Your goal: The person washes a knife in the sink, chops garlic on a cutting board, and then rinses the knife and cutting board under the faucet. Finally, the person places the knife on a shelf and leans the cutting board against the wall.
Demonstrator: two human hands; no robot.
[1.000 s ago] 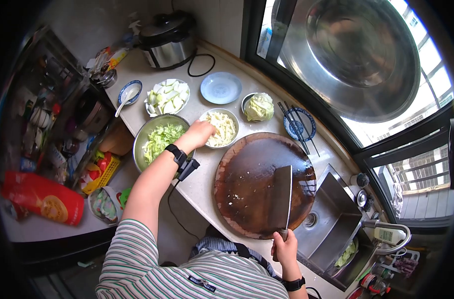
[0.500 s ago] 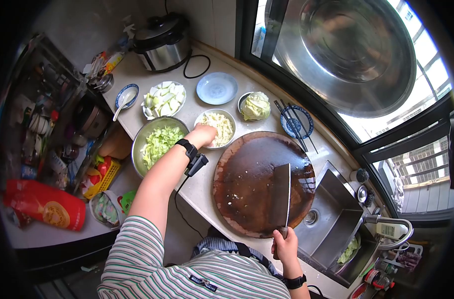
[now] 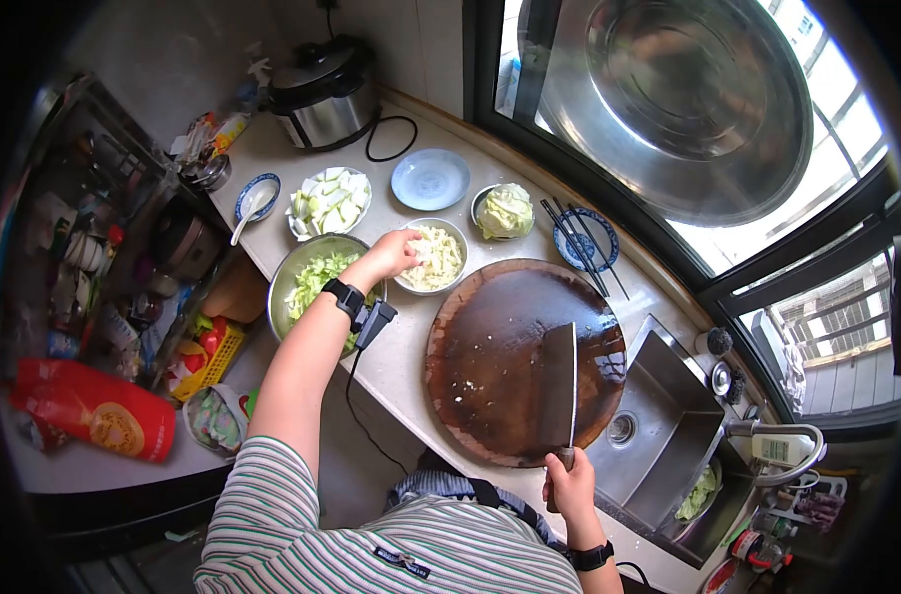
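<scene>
My right hand point(image 3: 571, 483) is wrapped round the wooden handle of a cleaver point(image 3: 559, 391). Its broad blade rests on the round wooden chopping board point(image 3: 480, 327), where small white bits are scattered. Over the left rim of a white bowl point(image 3: 432, 290) is my left hand point(image 3: 396, 254), fingers drawn together; anything between them is hidden. Chopped pale pieces point(image 3: 438, 255) fill that bowl. Beneath my left forearm stands a metal basin point(image 3: 276, 295) of shredded green leaves point(image 3: 317, 280), partly covered by the arm.
Behind are a plate of sliced pale-green vegetable point(image 3: 330, 201), a blue plate point(image 3: 430, 180), a cabbage point(image 3: 506, 212) in a bowl, and chopsticks point(image 3: 581, 247) across a patterned dish point(image 3: 599, 243). A sink point(image 3: 658, 436) lies right; a pressure cooker point(image 3: 322, 99) stands at the back.
My left hand has risen from inside the bowl of chopped pieces and shifted left to its rim. The right hand and cleaver have stayed put on the board.
</scene>
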